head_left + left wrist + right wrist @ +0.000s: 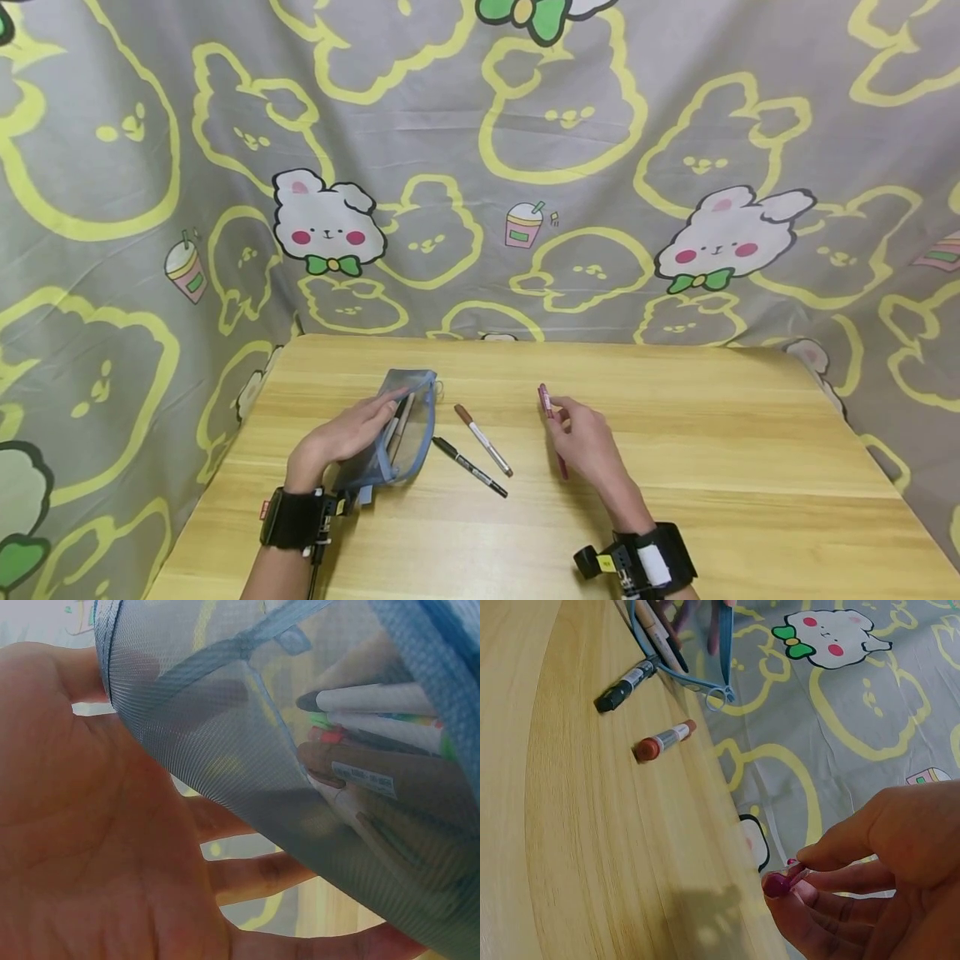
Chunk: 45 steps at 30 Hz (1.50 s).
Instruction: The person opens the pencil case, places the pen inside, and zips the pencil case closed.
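Observation:
My left hand (347,431) holds a blue see-through mesh pencil case (375,477) at the left of the table. Its mouth faces right, and several pens (375,765) show inside through the mesh. In the left wrist view, the fingers lie behind the case. To the right, my right hand (588,439) pinches a magenta pen (545,402) between thumb and fingers, its far end tilted up. Between the hands lie a brown-capped marker (484,442) with a white barrel and a black marker (471,468), apart from each other.
The wooden table (750,450) reaches back to a grey curtain (450,133) with yellow outlines and rabbit faces, which hangs along the back and both sides. A small ring (715,698) hangs at the end of the case's zip.

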### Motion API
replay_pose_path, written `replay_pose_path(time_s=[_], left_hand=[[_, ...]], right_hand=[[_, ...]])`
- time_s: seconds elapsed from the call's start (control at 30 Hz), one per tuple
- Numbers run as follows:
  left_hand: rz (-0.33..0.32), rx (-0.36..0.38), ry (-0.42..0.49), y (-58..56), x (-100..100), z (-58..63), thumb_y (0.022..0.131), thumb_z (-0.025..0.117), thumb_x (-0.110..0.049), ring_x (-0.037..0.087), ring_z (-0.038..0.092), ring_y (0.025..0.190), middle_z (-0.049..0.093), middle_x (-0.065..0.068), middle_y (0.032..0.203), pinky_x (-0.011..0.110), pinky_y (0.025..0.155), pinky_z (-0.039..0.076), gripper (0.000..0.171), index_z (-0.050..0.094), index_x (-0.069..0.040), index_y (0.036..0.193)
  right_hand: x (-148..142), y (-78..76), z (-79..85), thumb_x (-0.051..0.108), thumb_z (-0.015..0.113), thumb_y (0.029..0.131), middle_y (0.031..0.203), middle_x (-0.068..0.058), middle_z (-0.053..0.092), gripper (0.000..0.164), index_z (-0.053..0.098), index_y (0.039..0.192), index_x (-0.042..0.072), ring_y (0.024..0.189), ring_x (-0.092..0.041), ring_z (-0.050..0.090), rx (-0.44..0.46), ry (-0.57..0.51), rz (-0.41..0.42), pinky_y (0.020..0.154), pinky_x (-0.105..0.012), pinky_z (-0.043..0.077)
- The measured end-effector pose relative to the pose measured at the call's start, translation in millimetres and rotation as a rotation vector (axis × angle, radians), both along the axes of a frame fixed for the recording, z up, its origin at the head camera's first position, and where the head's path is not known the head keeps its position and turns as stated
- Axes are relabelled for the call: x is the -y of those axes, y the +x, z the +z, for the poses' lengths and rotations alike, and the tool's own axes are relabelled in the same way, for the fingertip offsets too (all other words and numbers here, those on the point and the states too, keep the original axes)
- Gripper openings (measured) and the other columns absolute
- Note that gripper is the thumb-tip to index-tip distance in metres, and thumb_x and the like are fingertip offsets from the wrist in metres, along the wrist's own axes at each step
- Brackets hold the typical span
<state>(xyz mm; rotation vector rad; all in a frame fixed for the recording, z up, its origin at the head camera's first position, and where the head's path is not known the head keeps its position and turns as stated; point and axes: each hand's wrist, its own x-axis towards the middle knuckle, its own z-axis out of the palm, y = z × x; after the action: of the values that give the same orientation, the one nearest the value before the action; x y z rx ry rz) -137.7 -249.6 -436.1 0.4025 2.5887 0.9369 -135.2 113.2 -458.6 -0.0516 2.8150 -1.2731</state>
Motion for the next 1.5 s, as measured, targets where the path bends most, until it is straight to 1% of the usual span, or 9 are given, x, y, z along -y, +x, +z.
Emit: replay_pose_path(time_s=[0.2,0.33,0.47,0.67,0.87,1.17,1.33,1.5], left_hand=[[-0.004,-0.001,-0.012,-0.7,0.5,-0.2,0.114,0.023,-0.035,0.052,0.018,0.15,0.022,0.028,0.165,0.07,0.118,0.016,0.056,0.027,-0.009,0.163],[-0.005,-0.002,-0.015,-0.7,1.1,0.2,0.114,0.023,-0.036,0.052,0.018,0.15,0.021,0.027,0.165,0.07,0.118,0.015,0.056,0.026,-0.009,0.164],[-0.004,-0.002,-0.001,-1.1,0.2,-0.2,0.114,0.022,-0.036,0.052,0.018,0.15,0.021,0.027,0.166,0.07,0.118,0.015,0.057,0.026,-0.009,0.164],[0.001,0.006,0.008,-1.7,-0.3,-1.6,0.114,0.021,-0.037,0.051,0.018,0.15,0.021,0.026,0.166,0.07,0.118,0.016,0.057,0.025,-0.01,0.164],[0.005,0.008,0.011,-1.3,-0.2,-0.1,0.114,0.022,-0.036,0.051,0.019,0.15,0.022,0.026,0.166,0.07,0.118,0.017,0.056,0.026,-0.01,0.164],[-0.007,0.007,0.022,-0.8,0.1,0.9,0.114,0.023,-0.035,0.051,0.018,0.15,0.021,0.027,0.166,0.07,0.118,0.015,0.056,0.026,-0.009,0.164],[-0.01,0.004,0.019,-0.5,0.3,0.6,0.114,0.022,-0.037,0.054,0.019,0.149,0.021,0.029,0.165,0.072,0.116,0.017,0.058,0.026,-0.008,0.163],[0.003,0.017,0.007,-1.3,0.8,-0.7,0.114,0.022,-0.038,0.051,0.019,0.15,0.021,0.026,0.166,0.071,0.117,0.016,0.058,0.025,-0.011,0.164]], right_hand=[[7.7,1.1,1.6,0.001,0.064,0.095,0.102,-0.013,0.068,0.045,0.06,0.14,-0.002,0.07,-0.015,0.064,0.015,-0.031,0.006,0.047,-0.026,0.05],[18.3,1.1,4.4,0.0,0.066,0.094,0.101,-0.01,0.067,0.047,0.06,0.14,-0.001,0.07,-0.014,0.062,0.027,-0.059,0.017,0.048,-0.026,0.05],[30.6,0.8,6.6,-0.001,0.066,0.093,0.1,-0.009,0.066,0.047,0.061,0.139,-0.001,0.069,-0.014,0.062,0.029,-0.083,0.047,0.048,-0.026,0.051],[44.8,-0.3,5.1,-0.002,0.067,0.093,0.097,-0.008,0.066,0.044,0.062,0.137,-0.002,0.066,-0.012,0.061,0.018,-0.089,0.078,0.048,-0.025,0.051],[53.5,-1.1,4.8,-0.002,0.067,0.093,0.096,-0.007,0.066,0.043,0.063,0.136,-0.002,0.064,-0.011,0.06,0.013,-0.102,0.1,0.046,-0.026,0.05],[65.0,-1.9,5.6,-0.002,0.067,0.09,0.096,-0.006,0.067,0.045,0.064,0.135,0.0,0.07,-0.012,0.061,-0.005,-0.083,0.122,0.049,-0.026,0.05],[71.7,-1.2,5.9,-0.002,0.067,0.089,0.097,-0.006,0.067,0.048,0.063,0.136,0.0,0.069,-0.012,0.061,0.012,-0.114,0.133,0.047,-0.027,0.052],[77.2,0.3,4.2,-0.003,0.067,0.091,0.098,-0.008,0.066,0.045,0.062,0.136,-0.003,0.064,-0.011,0.062,0.037,-0.151,0.158,0.043,-0.027,0.051]])
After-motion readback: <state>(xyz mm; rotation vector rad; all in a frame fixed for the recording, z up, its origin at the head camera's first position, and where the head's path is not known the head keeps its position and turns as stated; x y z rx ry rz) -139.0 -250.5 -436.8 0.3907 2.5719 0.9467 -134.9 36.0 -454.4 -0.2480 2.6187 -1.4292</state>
